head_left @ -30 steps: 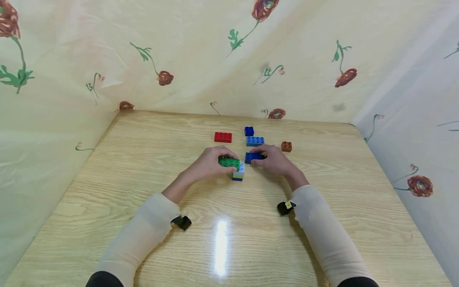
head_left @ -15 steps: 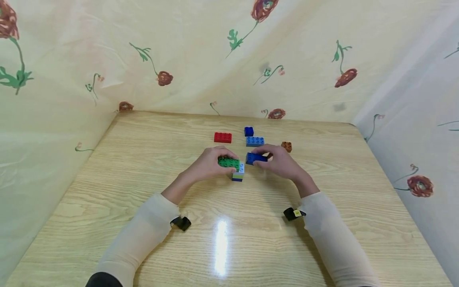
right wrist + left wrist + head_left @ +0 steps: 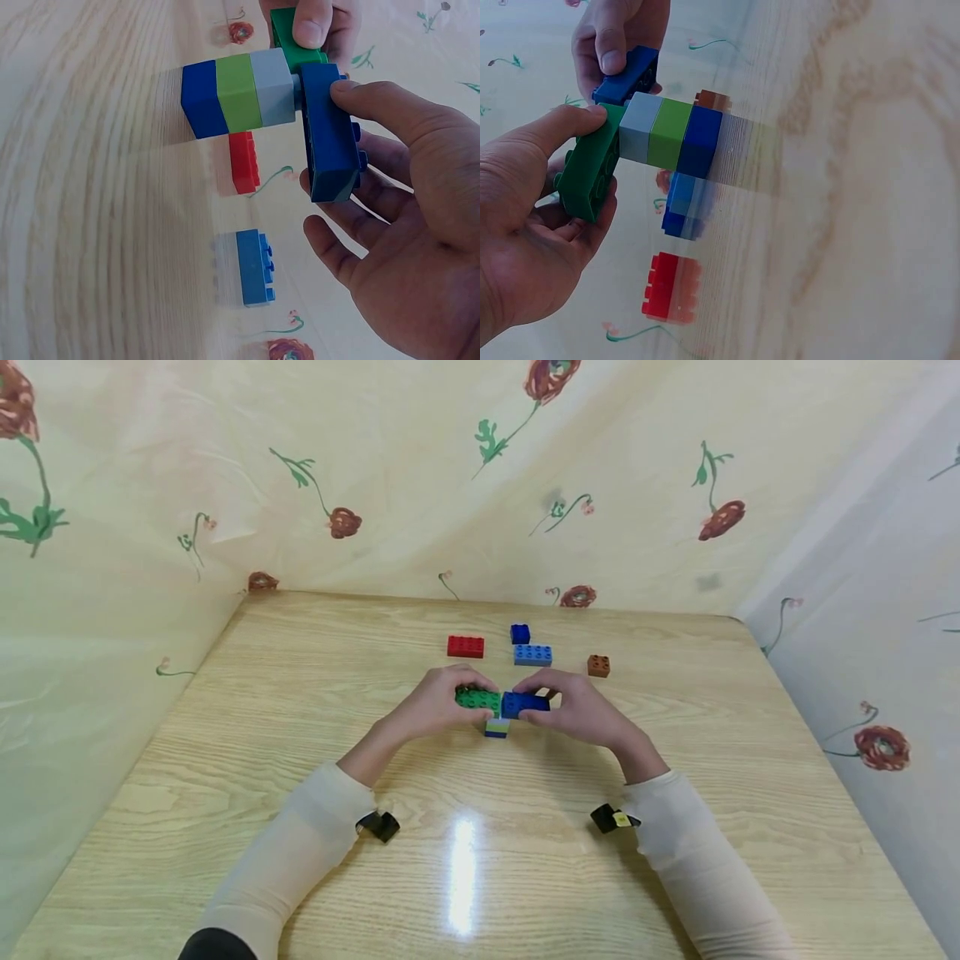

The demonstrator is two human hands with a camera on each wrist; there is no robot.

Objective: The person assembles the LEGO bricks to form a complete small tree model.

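A small stack of building bricks (image 3: 238,94), dark blue at the bottom, then lime green, then pale blue, stands upright on the table. At its top my left hand (image 3: 438,702) pinches a long green building brick (image 3: 592,161) between thumb and fingers; the brick juts out to the left. From the other side, my right hand (image 3: 581,708) holds a long dark blue building brick (image 3: 328,131) by its two sides. It lies over the right part of the stack's top, its end up against the green one. A pale stud shows just under it in the right wrist view.
Behind the hands a red brick (image 3: 466,647), a medium blue brick (image 3: 532,655) and a small dark blue brick (image 3: 520,633) rest on the wooden table (image 3: 337,635). An orange-brown brick (image 3: 598,666) lies to the right. Flowered cloth (image 3: 420,485) hangs behind the table.
My right hand has lifted the dark blue brick and brought it left, from beside the stack to over its top. The left hand stays on the green brick.
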